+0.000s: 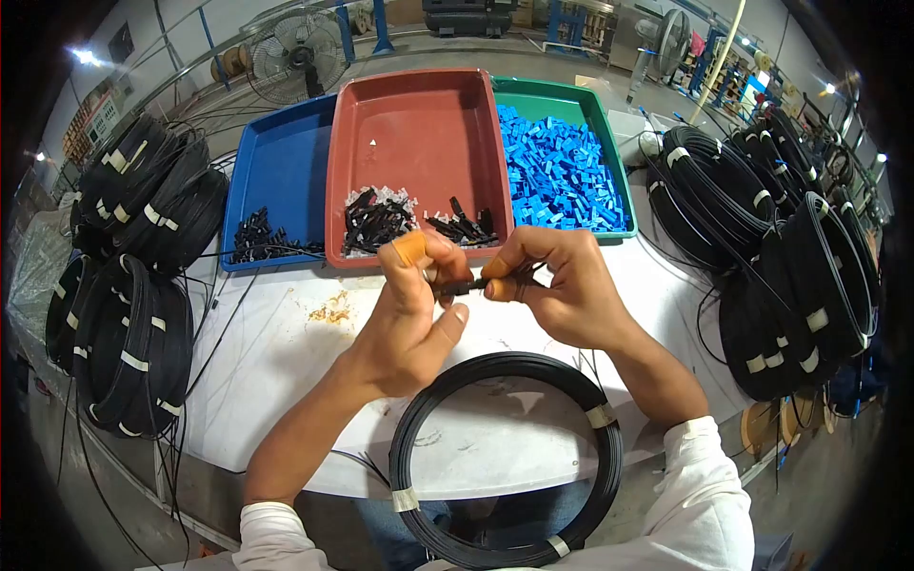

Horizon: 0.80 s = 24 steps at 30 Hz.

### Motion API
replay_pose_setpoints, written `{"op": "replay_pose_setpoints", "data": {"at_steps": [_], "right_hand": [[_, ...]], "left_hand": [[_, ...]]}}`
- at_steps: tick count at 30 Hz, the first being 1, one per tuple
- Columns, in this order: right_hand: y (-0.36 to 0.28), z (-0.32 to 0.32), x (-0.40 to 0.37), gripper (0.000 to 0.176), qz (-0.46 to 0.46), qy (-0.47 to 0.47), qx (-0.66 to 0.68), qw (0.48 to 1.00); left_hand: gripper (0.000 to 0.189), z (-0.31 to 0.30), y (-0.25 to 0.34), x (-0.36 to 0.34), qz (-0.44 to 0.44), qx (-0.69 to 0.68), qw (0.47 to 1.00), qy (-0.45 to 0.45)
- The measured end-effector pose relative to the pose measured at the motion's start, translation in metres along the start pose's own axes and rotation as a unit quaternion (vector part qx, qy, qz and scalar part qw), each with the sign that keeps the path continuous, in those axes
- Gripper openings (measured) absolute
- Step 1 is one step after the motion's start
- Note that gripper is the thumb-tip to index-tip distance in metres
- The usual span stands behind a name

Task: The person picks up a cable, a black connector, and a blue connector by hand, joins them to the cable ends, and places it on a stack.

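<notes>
In front of the trays both hands meet over the table. My left hand (409, 328) is closed, its fingers pinching a small black connector (461, 286) from the left. My right hand (569, 295) is closed too, thumb and forefinger on the connector's right end, where a thin black cable seems to join it. The fingers partly cover the connector, so its details are hidden. Orange-yellow coverings wrap some fingertips. Below the hands, a tied coil of black cable (405, 433) hangs partly over the table's front edge.
A blue tray (286, 171) holds black parts, a red tray (419, 114) black and clear pieces, a green tray (614, 176) many blue pieces. Cable coils (133, 343) are stacked left, with more coils (800, 285) at right. Yellowish crumbs (330, 309) lie on the white table (257, 381).
</notes>
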State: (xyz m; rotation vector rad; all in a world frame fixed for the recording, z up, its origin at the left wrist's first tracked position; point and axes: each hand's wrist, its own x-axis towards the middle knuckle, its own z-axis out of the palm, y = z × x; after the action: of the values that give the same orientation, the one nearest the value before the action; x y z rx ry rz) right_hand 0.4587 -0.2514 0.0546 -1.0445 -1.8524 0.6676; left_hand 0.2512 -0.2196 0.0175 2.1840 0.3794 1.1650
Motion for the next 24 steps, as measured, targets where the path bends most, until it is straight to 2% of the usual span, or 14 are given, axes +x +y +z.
{"op": "replay_pose_setpoints", "data": {"at_steps": [1,3,4,7,8,9,11,12,14,18,20,24], "right_hand": [[0.0,0.001,0.001,0.014,-0.002,-0.002,-0.001,1.0],[0.002,0.002,0.003,0.015,-0.083,0.047,-0.012,0.995],[0.002,0.001,0.004,0.015,-0.078,0.05,-0.041,0.995],[0.006,-0.001,0.004,0.017,-0.105,0.06,-0.049,0.991],[0.008,0.001,0.004,0.017,-0.105,0.06,-0.049,0.991],[0.009,0.004,0.004,0.018,-0.134,0.067,-0.052,0.987],[0.009,0.008,0.004,0.019,-0.163,0.073,-0.055,0.982],[0.008,0.009,0.003,0.021,-0.177,0.079,-0.07,0.979],[0.007,0.012,0.001,0.022,-0.189,0.087,-0.072,0.975],[0.012,0.015,0.003,0.023,-0.236,0.094,-0.096,0.962],[0.015,0.017,0.002,0.023,-0.258,0.096,-0.119,0.954],[0.015,0.02,0.003,0.028,-0.288,0.085,-0.15,0.942]], "left_hand": [[0.05,-0.001,-0.005,0.001,0.017,0.009,1.0,0.018],[0.048,-0.006,0.001,0.001,0.02,0.055,0.998,0.019],[0.046,-0.008,0.004,0.002,0.02,0.101,0.995,0.019],[0.043,-0.011,0.009,0.006,0.028,0.102,0.994,0.03],[0.043,-0.006,0.018,0.004,-0.082,-0.008,0.994,0.066],[0.043,-0.004,0.014,0.001,-0.082,-0.008,0.994,0.066],[0.041,-0.002,0.002,-0.004,-0.007,0.009,0.994,0.11],[0.041,-0.005,0.006,-0.003,-0.007,0.009,0.994,0.11],[0.039,-0.014,0.018,0.0,-0.051,0.069,0.996,0.023],[0.038,-0.013,0.017,0.001,-0.053,0.048,0.997,0.032],[0.039,-0.014,0.019,0.001,-0.086,0.042,0.995,0.024],[0.042,-0.012,0.011,0.001,-0.067,0.036,0.996,0.046]]}}
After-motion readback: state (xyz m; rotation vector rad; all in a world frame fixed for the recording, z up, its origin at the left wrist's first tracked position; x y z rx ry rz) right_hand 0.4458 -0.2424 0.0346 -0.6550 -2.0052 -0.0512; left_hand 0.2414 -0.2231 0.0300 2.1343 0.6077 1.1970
